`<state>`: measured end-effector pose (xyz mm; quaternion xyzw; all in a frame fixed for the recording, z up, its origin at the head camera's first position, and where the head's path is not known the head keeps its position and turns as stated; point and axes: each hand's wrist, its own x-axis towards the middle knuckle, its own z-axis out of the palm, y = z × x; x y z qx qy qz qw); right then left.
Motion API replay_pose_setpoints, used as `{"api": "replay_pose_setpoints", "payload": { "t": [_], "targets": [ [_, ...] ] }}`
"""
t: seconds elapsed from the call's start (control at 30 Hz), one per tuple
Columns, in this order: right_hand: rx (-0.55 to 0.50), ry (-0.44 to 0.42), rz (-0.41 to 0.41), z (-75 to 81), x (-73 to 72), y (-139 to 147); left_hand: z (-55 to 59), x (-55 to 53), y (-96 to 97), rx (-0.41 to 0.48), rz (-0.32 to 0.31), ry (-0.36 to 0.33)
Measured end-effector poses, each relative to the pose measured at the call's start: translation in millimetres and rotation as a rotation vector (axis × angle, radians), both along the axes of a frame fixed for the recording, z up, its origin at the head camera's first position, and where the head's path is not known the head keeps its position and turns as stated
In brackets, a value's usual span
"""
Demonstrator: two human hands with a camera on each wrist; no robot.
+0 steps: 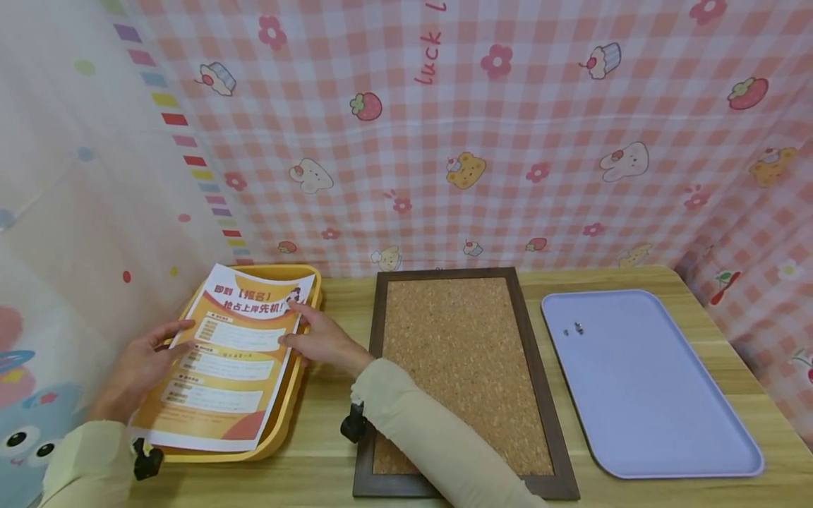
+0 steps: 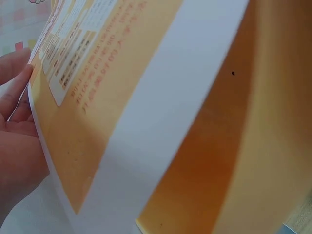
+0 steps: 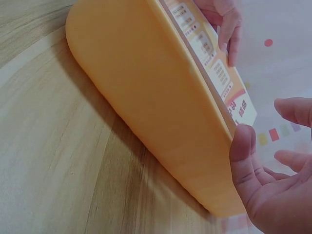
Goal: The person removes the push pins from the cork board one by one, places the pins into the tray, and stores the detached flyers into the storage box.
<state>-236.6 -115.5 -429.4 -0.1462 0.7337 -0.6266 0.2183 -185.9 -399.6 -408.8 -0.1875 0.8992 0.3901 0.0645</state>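
Note:
In the head view, a printed orange-and-white paper sheet (image 1: 222,367) lies tilted over a yellow tray (image 1: 297,395) at the left. My left hand (image 1: 141,363) pinches the sheet's left edge; in the left wrist view its fingers (image 2: 19,105) meet that edge, and a gap shows between the paper and the tray wall. My right hand (image 1: 327,339) is at the sheet's upper right edge. Its thumb and fingers are spread apart in the right wrist view, the thumb (image 3: 242,146) close to the tray's rim.
A cork board (image 1: 464,353) with a dark frame lies in the middle of the wooden table (image 1: 317,487), under my right forearm. On its right is a lavender tray (image 1: 654,395) with several small metal pieces (image 1: 579,328). Checked cloth (image 1: 406,141) hangs behind the table.

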Motion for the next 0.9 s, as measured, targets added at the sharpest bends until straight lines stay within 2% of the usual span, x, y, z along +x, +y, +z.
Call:
{"api": "replay_pose_setpoints", "payload": {
  "t": [0.13,0.37,0.53,0.7,0.9],
  "targets": [
    [0.002,0.004,0.009,-0.8,-0.2,1.0,-0.1,0.9,-0.3,0.016,-0.012,-0.012],
    [0.026,0.052,0.059,-0.4,-0.1,2.9,0.9,-1.3,-3.3,0.033,-0.1,-0.045],
    [0.027,0.075,0.096,0.3,0.9,3.9,-1.0,-4.1,-4.0,0.043,-0.083,-0.092],
    [0.05,0.093,0.099,0.6,2.7,4.3,-2.0,-3.5,-2.7,0.067,-0.108,-0.115],
    [0.118,0.122,0.102,1.6,4.9,5.6,-3.9,-1.5,-1.5,0.078,-0.2,-0.05]
  ]
}}
